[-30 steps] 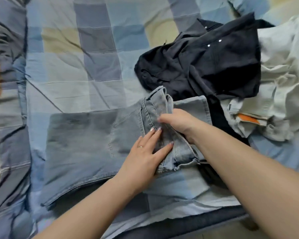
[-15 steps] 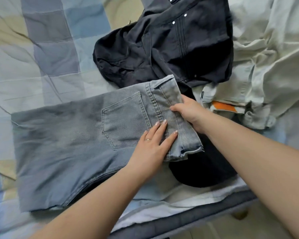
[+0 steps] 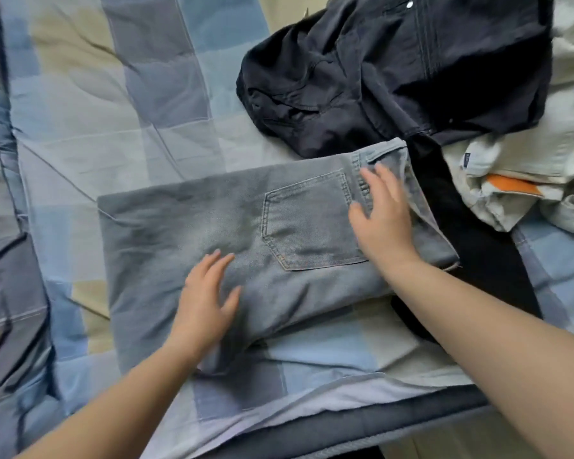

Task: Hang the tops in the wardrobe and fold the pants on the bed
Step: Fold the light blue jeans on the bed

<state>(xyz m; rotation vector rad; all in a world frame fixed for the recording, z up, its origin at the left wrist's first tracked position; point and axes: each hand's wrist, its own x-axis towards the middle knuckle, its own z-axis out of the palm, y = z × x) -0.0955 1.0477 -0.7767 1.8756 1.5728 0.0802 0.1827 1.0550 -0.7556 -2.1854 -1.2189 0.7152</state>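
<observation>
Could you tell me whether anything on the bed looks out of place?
The dark garment and pale garment lie crumpled in a heap beside the grey jeans, unhung or unfolded; black fabric pokes out beneath the jeans' waistband end.

Faded grey-blue jeans (image 3: 219,223), dark navy garment (image 3: 395,77) (white studs), blue-beige checked bedspread (image 3: 130,94)

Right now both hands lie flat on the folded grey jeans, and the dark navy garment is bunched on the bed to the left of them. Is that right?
Not quite. The head view shows the dark navy garment bunched beyond the grey jeans, up and to the right, not left. The rest holds: left hand and right hand both lie open on the jeans.
</observation>
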